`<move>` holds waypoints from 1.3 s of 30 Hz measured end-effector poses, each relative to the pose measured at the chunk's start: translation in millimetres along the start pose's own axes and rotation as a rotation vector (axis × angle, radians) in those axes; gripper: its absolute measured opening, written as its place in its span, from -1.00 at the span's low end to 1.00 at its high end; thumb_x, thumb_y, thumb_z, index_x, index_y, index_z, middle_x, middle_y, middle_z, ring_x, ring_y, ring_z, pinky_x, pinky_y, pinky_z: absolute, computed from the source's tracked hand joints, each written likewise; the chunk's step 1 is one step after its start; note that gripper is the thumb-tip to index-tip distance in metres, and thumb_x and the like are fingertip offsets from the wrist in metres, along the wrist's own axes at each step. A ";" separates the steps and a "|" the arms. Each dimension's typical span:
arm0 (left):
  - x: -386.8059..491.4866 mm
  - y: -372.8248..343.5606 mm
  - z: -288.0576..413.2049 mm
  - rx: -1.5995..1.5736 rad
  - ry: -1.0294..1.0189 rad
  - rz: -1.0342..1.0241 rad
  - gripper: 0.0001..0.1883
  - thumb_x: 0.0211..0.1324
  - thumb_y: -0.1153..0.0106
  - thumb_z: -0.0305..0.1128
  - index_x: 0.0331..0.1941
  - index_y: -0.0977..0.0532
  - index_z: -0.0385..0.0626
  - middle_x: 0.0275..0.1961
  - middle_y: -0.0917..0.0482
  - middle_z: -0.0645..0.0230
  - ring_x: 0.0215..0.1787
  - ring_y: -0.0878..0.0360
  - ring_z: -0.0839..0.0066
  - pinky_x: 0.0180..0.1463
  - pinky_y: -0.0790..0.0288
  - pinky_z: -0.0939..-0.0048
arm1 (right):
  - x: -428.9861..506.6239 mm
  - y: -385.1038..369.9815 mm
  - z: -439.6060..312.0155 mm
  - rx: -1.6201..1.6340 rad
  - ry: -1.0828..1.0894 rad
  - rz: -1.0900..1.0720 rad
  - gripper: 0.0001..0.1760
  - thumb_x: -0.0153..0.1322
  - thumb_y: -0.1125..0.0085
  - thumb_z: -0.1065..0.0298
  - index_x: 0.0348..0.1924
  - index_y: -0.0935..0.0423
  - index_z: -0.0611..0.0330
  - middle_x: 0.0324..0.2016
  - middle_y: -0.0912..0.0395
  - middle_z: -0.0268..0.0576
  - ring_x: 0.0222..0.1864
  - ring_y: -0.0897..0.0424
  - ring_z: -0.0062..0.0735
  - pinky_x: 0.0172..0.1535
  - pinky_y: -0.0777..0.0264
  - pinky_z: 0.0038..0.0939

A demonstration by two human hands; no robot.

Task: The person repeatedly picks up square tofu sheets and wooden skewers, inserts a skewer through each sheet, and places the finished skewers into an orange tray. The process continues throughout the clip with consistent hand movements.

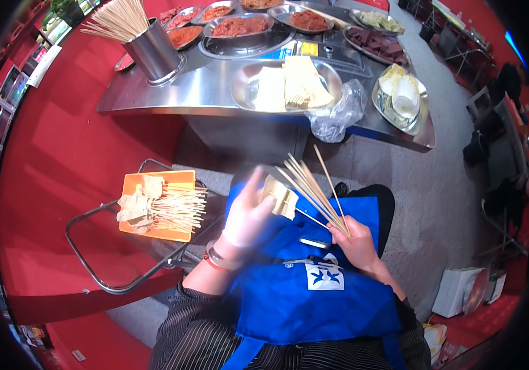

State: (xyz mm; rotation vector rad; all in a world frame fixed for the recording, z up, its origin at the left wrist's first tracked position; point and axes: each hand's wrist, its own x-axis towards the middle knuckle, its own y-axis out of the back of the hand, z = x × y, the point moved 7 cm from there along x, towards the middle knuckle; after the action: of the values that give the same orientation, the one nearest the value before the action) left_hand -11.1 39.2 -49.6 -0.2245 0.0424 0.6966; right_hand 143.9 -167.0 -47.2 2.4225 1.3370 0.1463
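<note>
In my right hand (357,243) is a fanned bundle of thin bamboo skewers (310,185). One skewer from that hand points left and runs through a folded, pale yellow sheet of food (282,198), which looks like tofu skin. My left hand (248,210) is blurred, its thumb at the sheet's left edge and its index finger pointing up; whether it grips the sheet is unclear. To the left, an orange plastic tray (157,236) holds several skewered sheets (137,203), their bare sticks (181,208) pointing right. Stacked sheets (303,83) lie on an oval metal plate (241,88) ahead.
A steel counter (209,92) carries a metal cup (155,53) of skewers, plates of red marinated meat (239,25), dark red blocks (377,44) and cabbage (405,95). A clear plastic bag (338,111) hangs over its edge. A phone-like object (315,243) rests on my blue apron (278,296).
</note>
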 end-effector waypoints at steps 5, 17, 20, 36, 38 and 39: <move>4.9 -21.9 -14.6 -0.306 0.170 -0.064 -0.32 0.40 -0.20 -0.30 0.51 -0.17 -0.12 0.27 -0.55 0.24 0.21 -0.59 0.42 0.24 -0.50 0.38 | 12.3 -4.0 -13.3 0.066 -0.015 0.017 -0.83 0.57 -0.18 0.37 -0.21 -0.57 0.32 -0.51 -0.57 -0.31 -0.47 -0.51 -0.64 -0.38 -0.36 -0.54; 2.9 -32.8 -28.7 -0.175 0.191 -0.002 -0.78 0.33 -0.25 -0.39 -0.04 -0.59 -0.27 -0.18 -0.68 0.33 -0.18 -0.63 0.58 -0.04 -0.52 0.52 | 40.8 -32.7 -36.0 0.001 -0.002 -0.010 -0.81 0.57 -0.19 0.33 -0.23 -0.54 0.31 -0.53 -0.59 -0.24 -0.49 -0.56 -0.52 -0.39 -0.42 -0.47; 6.9 -23.6 -24.5 -0.254 0.072 0.089 -0.76 0.35 -0.23 -0.39 0.01 -0.59 -0.24 -0.14 -0.68 0.37 -0.15 -0.61 0.59 -0.04 -0.49 0.53 | 50.3 -44.2 -39.5 -0.016 0.022 -0.002 -0.83 0.56 -0.20 0.37 -0.24 -0.53 0.31 -0.55 -0.59 -0.23 -0.50 -0.58 -0.50 -0.39 -0.44 -0.45; -20.7 401.5 -109.5 -0.148 0.123 1.160 -0.85 0.31 -0.24 -0.32 -0.22 -0.62 -0.15 -0.39 -0.65 0.39 -0.54 -0.56 0.62 -0.54 -0.34 0.62 | 17.4 -20.3 -24.0 0.127 -0.010 -0.052 -0.85 0.64 0.02 0.45 -0.10 -0.52 0.31 -0.52 -0.51 -0.30 -0.64 -0.36 -0.73 -0.55 -0.22 -0.64; -34.4 426.1 -124.1 -0.202 0.133 1.213 -0.86 0.28 -0.24 -0.36 -0.20 -0.60 -0.18 -0.34 -0.65 0.33 -0.47 -0.59 0.54 -0.44 -0.42 0.51 | 14.5 -22.9 -20.4 0.198 -0.031 -0.056 -0.84 0.65 0.03 0.43 -0.10 -0.52 0.31 -0.51 -0.52 -0.30 -0.63 -0.36 -0.73 -0.55 -0.22 -0.65; -36.0 429.6 -127.8 -0.281 0.152 1.231 -0.89 0.24 -0.24 -0.42 -0.22 -0.59 -0.20 -0.34 -0.65 0.32 -0.42 -0.60 0.50 -0.37 -0.49 0.42 | 13.3 -18.5 -20.1 0.256 -0.026 -0.042 -0.83 0.65 0.03 0.42 -0.09 -0.51 0.32 -0.51 -0.52 -0.30 -0.63 -0.35 -0.73 -0.54 -0.22 -0.65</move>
State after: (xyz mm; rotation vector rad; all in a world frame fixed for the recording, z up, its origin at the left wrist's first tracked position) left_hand -309.3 308.0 -252.2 -0.5311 0.2412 1.9150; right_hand 131.1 -141.6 -36.5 2.5905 1.4726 -0.0717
